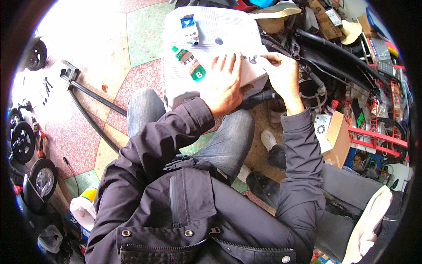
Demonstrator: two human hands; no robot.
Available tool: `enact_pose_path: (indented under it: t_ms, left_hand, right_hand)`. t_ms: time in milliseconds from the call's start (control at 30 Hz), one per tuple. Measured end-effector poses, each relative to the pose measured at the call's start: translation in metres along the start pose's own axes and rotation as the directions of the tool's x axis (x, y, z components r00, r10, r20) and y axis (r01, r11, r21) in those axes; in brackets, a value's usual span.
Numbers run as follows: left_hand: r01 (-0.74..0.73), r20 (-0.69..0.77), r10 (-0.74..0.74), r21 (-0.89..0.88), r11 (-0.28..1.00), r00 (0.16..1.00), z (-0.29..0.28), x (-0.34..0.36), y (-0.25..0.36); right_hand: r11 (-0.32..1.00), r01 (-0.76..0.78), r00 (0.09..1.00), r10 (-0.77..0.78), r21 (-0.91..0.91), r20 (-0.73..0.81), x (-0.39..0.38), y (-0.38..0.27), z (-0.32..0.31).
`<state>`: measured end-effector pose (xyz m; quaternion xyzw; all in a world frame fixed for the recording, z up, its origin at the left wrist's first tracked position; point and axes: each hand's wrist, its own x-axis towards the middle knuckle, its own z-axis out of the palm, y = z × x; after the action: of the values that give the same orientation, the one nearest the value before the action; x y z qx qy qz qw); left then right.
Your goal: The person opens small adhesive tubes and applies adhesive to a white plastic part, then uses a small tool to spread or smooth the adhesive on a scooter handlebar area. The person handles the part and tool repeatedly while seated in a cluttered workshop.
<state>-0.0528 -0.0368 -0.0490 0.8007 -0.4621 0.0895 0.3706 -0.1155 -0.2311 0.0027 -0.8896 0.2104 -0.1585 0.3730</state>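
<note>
We are observing a seated person in a dark jacket and jeans, leaning over a white plastic panel (220,31) that is resting across the raised left knee (145,103). The left hand (224,86) is lying flat on the panel's near edge, fingers spread, pressing down and gripping nothing. The right hand (281,72) is sitting at the panel's right edge with the fingertips pinched together; we are noting something small between them, but we cannot tell what it is. Two tubes are lying on top of the panel: a green-labelled tube (190,64) just beside the left hand, and a blue-labelled tube (189,27) further up, apart from both hands. A black hose (92,105) is running across the tiled floor to the left. A cardboard box (336,138) is standing near the right elbow.
</note>
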Motion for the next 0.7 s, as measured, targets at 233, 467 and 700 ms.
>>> enact_pose_path:
  t_ms: [233,467,700]
  left_hand:
    - [-0.008,-0.025,0.008,0.011,1.0,1.0,-0.005,0.001,0.002]
    - [-0.013,-0.01,0.013,0.002,1.0,1.0,-0.002,0.0,0.002]
    - [0.015,-0.017,-0.015,0.011,1.0,1.0,-0.009,0.0,0.001]
  right_hand:
    - [0.912,0.314,0.945,-0.326,-0.266,-0.001,-0.006,-0.028,-0.003]
    - [0.665,0.561,0.797,-0.594,-0.493,0.106,-0.008,-0.032,-0.016]
    - [0.897,0.303,0.94,-0.336,-0.321,-0.053,-0.016,-0.028,-0.012]
